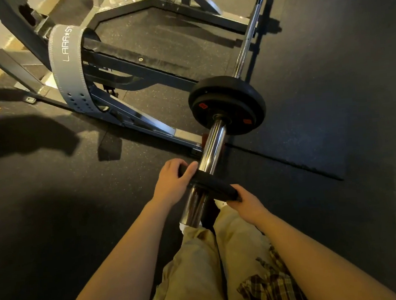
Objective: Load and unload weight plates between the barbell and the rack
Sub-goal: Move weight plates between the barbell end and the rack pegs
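Note:
A chrome barbell sleeve [212, 146] points toward me from the middle of the view. A small black weight plate [210, 184] sits on the sleeve near its free end, seen edge-on. My left hand [174, 181] grips its left edge, thumb across the rim. My right hand [243, 201] grips its right edge. Farther up the sleeve a larger black plate [229, 105] with red labels sits against the collar. The thin bar shaft [251, 29] runs away to the upper right.
A dark steel rack frame [137, 69] stands to the upper left, with a grey lifting belt [70, 70] looped over it. Black rubber flooring [332, 114] lies all around. My beige trousers and a plaid shirt hem fill the bottom centre.

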A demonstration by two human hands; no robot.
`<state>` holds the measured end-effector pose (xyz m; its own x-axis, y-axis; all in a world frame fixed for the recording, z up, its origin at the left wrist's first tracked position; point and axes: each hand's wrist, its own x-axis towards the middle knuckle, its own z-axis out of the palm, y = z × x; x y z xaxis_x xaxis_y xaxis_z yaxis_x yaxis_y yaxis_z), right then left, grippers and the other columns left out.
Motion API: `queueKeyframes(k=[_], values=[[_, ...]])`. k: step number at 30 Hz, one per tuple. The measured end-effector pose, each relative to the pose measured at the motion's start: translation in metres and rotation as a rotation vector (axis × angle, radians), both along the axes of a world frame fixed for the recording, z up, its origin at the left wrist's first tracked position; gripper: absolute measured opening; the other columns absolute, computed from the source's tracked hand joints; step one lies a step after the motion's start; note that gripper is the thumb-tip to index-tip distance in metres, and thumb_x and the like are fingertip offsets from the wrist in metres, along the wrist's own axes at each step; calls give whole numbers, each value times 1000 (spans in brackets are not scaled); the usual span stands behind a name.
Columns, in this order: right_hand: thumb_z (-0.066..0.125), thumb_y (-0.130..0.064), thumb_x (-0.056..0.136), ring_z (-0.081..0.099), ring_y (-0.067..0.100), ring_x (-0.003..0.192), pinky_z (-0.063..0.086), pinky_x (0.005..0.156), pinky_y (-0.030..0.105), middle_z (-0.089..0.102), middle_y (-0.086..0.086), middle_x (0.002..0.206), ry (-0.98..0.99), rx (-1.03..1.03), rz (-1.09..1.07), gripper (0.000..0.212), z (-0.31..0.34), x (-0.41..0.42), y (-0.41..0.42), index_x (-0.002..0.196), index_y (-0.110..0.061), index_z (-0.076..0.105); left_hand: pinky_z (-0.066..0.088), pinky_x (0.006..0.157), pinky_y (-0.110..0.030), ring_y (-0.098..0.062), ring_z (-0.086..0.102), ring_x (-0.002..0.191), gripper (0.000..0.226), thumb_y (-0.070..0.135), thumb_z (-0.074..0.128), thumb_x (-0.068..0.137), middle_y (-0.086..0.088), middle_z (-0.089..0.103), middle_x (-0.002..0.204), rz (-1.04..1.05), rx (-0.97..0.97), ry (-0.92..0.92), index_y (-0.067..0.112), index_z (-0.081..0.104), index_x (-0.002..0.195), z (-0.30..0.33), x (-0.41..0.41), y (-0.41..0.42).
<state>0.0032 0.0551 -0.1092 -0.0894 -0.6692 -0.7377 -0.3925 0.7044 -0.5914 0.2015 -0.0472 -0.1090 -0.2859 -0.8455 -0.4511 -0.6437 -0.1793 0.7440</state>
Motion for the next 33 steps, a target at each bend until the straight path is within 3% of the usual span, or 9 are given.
queueKeyframes(k=[5,11,15,19,21,24,27,30,33], values=[[67,-22,88,51,14,116,40,96,31,55,-4,124,133,2,95,47,2,0,-11,131,-28,49,36,99,-38,-16,38,120,41,60,33,92,5,48,118,6,-177,-67,28,52,109,-1,4,27],[66,-36,88,54,8,95,43,80,26,57,-10,103,205,-105,197,36,20,25,-29,120,-27,53,31,102,-34,-17,34,128,31,43,37,100,2,49,127,29,-167,-71,23,54,116,2,1,32],[63,-37,89,58,13,97,48,84,31,62,-3,107,327,-66,394,34,36,28,-38,119,-25,54,31,103,-33,-12,37,122,27,35,35,102,5,47,123,32,-131,19,21,54,115,0,10,30],[60,-42,90,61,16,89,51,80,33,63,1,101,496,-24,569,34,50,61,-50,116,-20,57,38,83,-32,-15,49,95,26,32,31,103,1,49,100,223,101,148,21,53,97,-8,14,23],[59,-44,91,60,17,85,48,75,31,62,3,99,595,-33,676,37,50,86,-49,116,-17,58,37,78,-33,-20,50,94,28,35,32,101,-8,52,103,361,295,179,21,55,94,-16,20,22],[56,-35,95,60,21,94,44,75,34,61,7,106,692,-83,825,35,48,105,-46,123,-14,56,34,84,-36,-23,50,102,36,39,30,102,-11,54,109,423,431,121,18,60,99,-27,36,27],[55,-36,95,59,20,93,43,73,32,61,5,106,650,-118,828,35,50,96,-46,123,-16,55,38,86,-37,-21,52,99,42,47,29,101,-9,56,105,461,429,130,20,60,101,-28,39,34],[55,-41,95,55,12,79,39,67,26,61,-3,94,540,-143,718,32,48,82,-34,118,-20,57,38,74,-30,-17,52,92,36,43,33,101,-7,54,101,517,349,187,18,59,100,-20,28,37],[53,-40,95,61,8,84,43,71,23,65,-5,100,477,-163,664,32,43,70,-16,122,-23,54,37,69,-27,-12,51,83,29,40,39,101,-3,52,98,490,256,179,19,57,93,-13,21,40]])
